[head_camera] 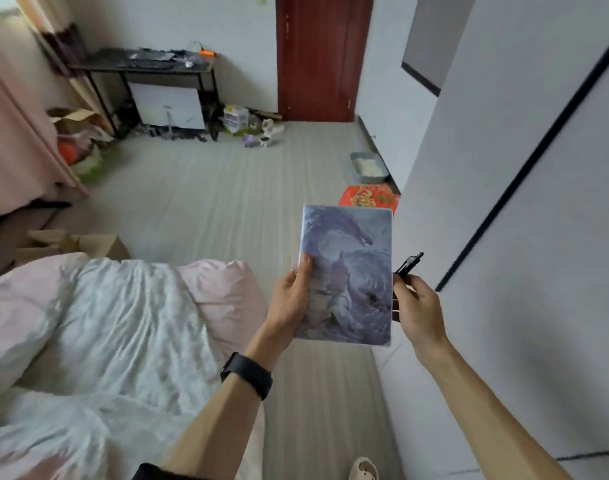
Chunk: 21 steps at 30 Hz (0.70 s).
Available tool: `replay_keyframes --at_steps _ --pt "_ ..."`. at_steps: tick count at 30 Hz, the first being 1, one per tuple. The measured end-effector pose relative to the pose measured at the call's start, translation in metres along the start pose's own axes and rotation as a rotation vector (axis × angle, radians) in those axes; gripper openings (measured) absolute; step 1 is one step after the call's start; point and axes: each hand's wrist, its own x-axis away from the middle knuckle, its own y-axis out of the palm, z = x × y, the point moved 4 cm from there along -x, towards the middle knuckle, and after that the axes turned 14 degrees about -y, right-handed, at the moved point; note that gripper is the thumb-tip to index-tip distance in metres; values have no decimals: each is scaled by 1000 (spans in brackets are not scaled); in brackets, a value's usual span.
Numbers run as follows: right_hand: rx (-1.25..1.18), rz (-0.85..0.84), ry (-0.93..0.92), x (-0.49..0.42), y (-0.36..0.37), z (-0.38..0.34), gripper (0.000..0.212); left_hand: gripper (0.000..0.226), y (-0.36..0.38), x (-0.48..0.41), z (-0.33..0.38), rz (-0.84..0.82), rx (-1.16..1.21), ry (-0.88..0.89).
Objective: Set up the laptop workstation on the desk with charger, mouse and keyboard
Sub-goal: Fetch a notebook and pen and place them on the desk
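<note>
My left hand [292, 299] grips the left edge of a notebook [351, 258] with a blue-grey swirling cover, held upright in front of me. My right hand [417, 306] is closed around a black pen [409, 264] just right of the notebook. Far across the room stands a black desk [199, 68] with a dark keyboard [147, 65], a pale mouse-like object [189, 64] and an orange item [207, 53] on top. The desk top is blurred, and I cannot make out a laptop or charger there.
A bed with pink and white bedding [105, 323] fills the lower left. A white wall and cabinet [521, 237] run along the right. On the grey floor lie a litter tray [367, 166], a red mat [369, 199], toys [261, 133] and cardboard boxes [74, 119]. A red-brown door [322, 57] is behind.
</note>
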Motion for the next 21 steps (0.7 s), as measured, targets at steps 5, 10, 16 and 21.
replay_keyframes --at_steps 5,10,16,21 --pt "-122 -169 -27 -93 40 5 17 49 -10 -54 27 142 86 -40" --pt "-133 -348 -25 -177 83 23 17 51 -18 -115 51 283 72 -30" --pt "-100 -464 37 -257 146 56 17 37 -43 -191 67 386 111 -68" --pt "-47 -503 34 -360 212 88 16 37 -79 -301 83 422 150 -145"
